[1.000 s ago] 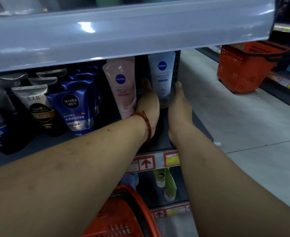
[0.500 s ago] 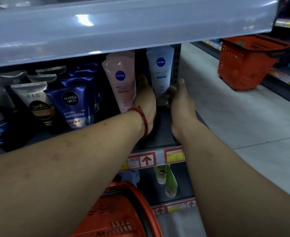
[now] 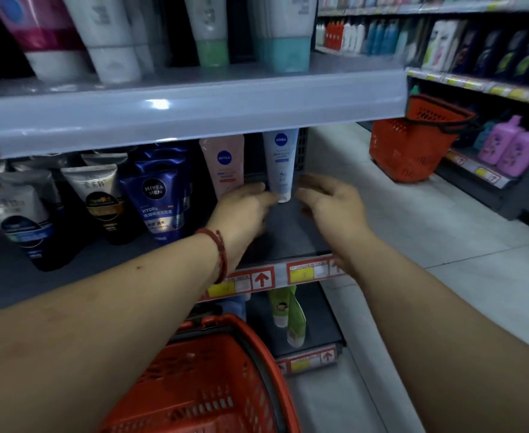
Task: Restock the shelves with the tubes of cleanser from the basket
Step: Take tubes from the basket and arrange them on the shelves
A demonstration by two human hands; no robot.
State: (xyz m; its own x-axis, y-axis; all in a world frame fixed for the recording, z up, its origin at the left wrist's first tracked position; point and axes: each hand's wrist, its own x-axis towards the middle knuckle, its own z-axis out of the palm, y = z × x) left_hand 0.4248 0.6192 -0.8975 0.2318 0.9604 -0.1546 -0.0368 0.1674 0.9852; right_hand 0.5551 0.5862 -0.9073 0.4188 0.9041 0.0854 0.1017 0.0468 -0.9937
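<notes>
A white-and-blue Nivea cleanser tube (image 3: 281, 160) stands cap-down at the right end of the dark middle shelf (image 3: 291, 235). A pink Nivea tube (image 3: 224, 164) stands to its left. My left hand (image 3: 244, 207) is beside the white tube's cap, fingertips close to it or touching it. My right hand (image 3: 328, 201) hovers just right of the tube, fingers loosely spread and holding nothing. The red basket (image 3: 200, 379) sits low in front of me, under my left forearm.
Dark blue Nivea Men tubes (image 3: 160, 198) and black-and-silver tubes (image 3: 100, 201) fill the shelf to the left. The grey upper shelf lip (image 3: 194, 110) overhangs above my hands. Green tubes (image 3: 288, 314) stand on the shelf below. A second red basket (image 3: 413, 139) stands on the aisle floor at right.
Both hands have drawn back from deep in the shelf towards its front. My view has pulled away and tilted up, showing the upper shelf's tubes.
</notes>
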